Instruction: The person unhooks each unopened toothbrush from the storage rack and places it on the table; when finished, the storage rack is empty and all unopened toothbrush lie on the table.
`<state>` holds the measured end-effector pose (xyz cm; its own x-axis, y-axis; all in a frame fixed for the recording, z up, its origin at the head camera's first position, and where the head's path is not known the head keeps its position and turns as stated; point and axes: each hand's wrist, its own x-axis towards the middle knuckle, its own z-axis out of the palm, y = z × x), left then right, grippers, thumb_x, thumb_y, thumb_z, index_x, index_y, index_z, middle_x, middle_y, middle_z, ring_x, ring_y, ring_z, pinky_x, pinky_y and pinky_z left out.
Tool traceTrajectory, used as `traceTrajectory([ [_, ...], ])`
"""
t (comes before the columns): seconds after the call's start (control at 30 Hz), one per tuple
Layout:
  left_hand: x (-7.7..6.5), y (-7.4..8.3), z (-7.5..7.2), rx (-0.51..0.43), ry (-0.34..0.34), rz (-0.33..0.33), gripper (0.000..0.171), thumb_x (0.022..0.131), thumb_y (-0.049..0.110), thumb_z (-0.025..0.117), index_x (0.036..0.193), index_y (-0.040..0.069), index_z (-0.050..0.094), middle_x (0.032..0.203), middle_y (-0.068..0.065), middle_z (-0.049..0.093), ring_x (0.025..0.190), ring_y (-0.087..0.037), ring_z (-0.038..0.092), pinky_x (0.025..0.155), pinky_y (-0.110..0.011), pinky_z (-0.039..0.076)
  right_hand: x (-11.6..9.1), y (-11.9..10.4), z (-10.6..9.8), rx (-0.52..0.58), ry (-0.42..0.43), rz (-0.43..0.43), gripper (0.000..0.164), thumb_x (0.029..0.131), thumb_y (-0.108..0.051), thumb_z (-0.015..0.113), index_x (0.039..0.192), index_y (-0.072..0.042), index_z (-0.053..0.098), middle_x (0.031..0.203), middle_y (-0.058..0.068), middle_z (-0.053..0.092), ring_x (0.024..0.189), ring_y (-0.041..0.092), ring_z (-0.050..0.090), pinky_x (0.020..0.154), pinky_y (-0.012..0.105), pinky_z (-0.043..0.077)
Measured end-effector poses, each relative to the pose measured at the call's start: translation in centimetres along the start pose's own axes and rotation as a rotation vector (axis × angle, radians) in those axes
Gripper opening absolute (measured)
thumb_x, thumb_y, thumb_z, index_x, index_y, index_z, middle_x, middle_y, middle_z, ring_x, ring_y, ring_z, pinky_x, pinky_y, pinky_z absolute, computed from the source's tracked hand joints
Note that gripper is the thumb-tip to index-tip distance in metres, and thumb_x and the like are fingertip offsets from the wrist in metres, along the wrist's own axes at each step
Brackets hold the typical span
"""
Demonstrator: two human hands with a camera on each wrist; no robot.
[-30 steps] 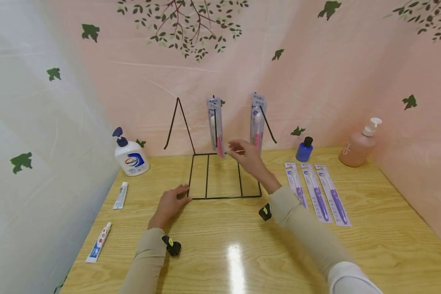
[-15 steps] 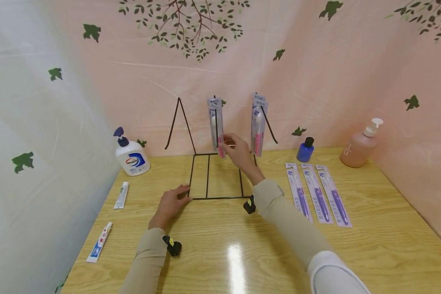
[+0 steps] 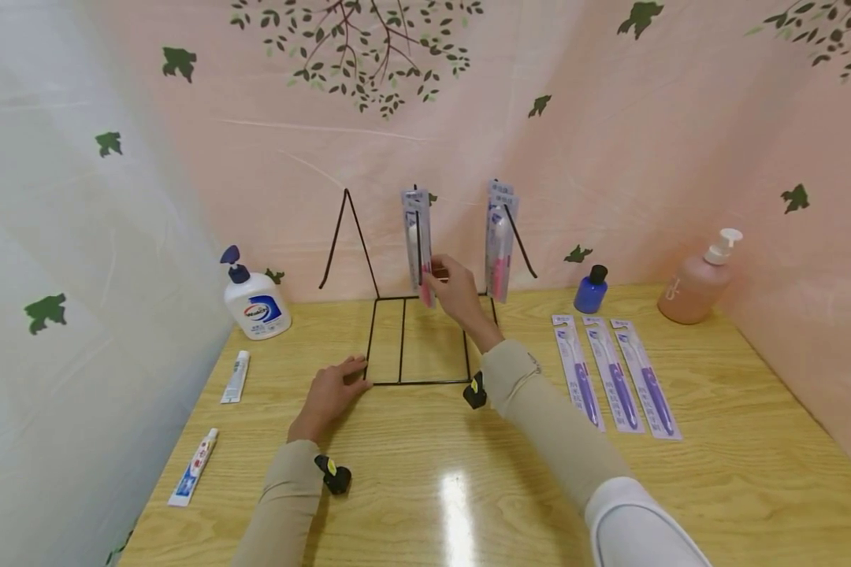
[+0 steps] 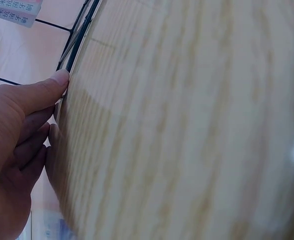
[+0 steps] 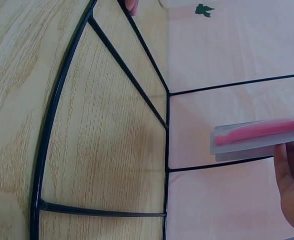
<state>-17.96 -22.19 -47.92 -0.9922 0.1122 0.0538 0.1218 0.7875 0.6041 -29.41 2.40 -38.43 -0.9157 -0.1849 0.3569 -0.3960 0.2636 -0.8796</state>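
A black wire display rack [image 3: 425, 383] stands on the table, with three hooks. My left hand [image 3: 332, 398] holds the front left corner of its base, thumb against the wire in the left wrist view. My right hand [image 3: 461, 290] pinches the lower edge of a packaged toothbrush [image 3: 413, 228] with a pink handle. That pack hangs on the middle hook with another behind it; its pink handle [image 5: 259, 131] also shows in the right wrist view. More packaged pink toothbrushes [image 3: 499, 244] hang on the right hook, while the left hook [image 3: 335, 236] carries nothing.
Three purple packaged toothbrushes [image 3: 614, 374] lie to the right. Behind them stand a blue bottle [image 3: 591, 293] and a pink pump bottle [image 3: 693, 287]. At left are a white pump bottle [image 3: 258, 305] and two toothpaste tubes, one small [image 3: 235, 378], one larger [image 3: 194, 468].
My right hand has moved left from beside the middle hook's pack to its lower edge and taken hold of it. The left hand stays at the rack corner.
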Motion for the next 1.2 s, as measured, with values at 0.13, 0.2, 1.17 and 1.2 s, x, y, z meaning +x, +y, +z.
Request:
traceTrajectory([
  [0.13, -0.1, 0.1, 0.0, -0.003, -0.005, -0.003, 0.048, 0.088, 0.024, 0.069, 0.132, 0.007, 0.058, 0.139, -0.009, 0.052, 0.134, -0.031, 0.044, 0.110, -0.051, 0.034, -0.1, 0.0, -0.1, -0.015, -0.005, -0.015, 0.019, 0.094, -0.014, 0.060, 0.110, -0.004, 0.063, 0.105, 0.011, 0.066, 0.098, 0.024, 0.063, 0.090, 0.035, 0.053],
  [0.2, -0.1, 0.1, 0.1, -0.008, -0.006, -0.008, 0.048, 0.088, 0.024, 0.069, 0.132, 0.008, 0.058, 0.139, -0.009, 0.052, 0.134, -0.030, 0.043, 0.110, -0.051, 0.034, -0.1, 0.0, -0.1, -0.024, -0.013, -0.020, 0.017, 0.094, -0.014, 0.060, 0.107, -0.004, 0.064, 0.103, 0.011, 0.066, 0.097, 0.024, 0.064, 0.089, 0.034, 0.054],
  [1.17, -0.3, 0.4, -0.4, -0.020, -0.010, 0.005, 0.047, 0.088, 0.022, 0.069, 0.132, 0.006, 0.058, 0.139, -0.008, 0.054, 0.135, -0.030, 0.043, 0.111, -0.050, 0.034, -3.9, -0.9, -2.1, 0.097, -0.173, -0.087, 0.027, 0.092, -0.019, 0.064, 0.116, -0.007, 0.058, 0.100, 0.013, 0.070, 0.086, 0.024, 0.067, 0.073, 0.027, 0.053],
  [1.2, -0.3, 0.4, -0.4, -0.020, -0.011, 0.006, 0.047, 0.088, 0.022, 0.069, 0.132, 0.006, 0.058, 0.139, -0.008, 0.054, 0.134, -0.030, 0.043, 0.111, -0.050, 0.034, -4.1, -1.0, -2.2, 0.116, -0.178, -0.088, 0.028, 0.092, -0.018, 0.064, 0.117, -0.006, 0.056, 0.100, 0.015, 0.070, 0.085, 0.024, 0.066, 0.073, 0.027, 0.053],
])
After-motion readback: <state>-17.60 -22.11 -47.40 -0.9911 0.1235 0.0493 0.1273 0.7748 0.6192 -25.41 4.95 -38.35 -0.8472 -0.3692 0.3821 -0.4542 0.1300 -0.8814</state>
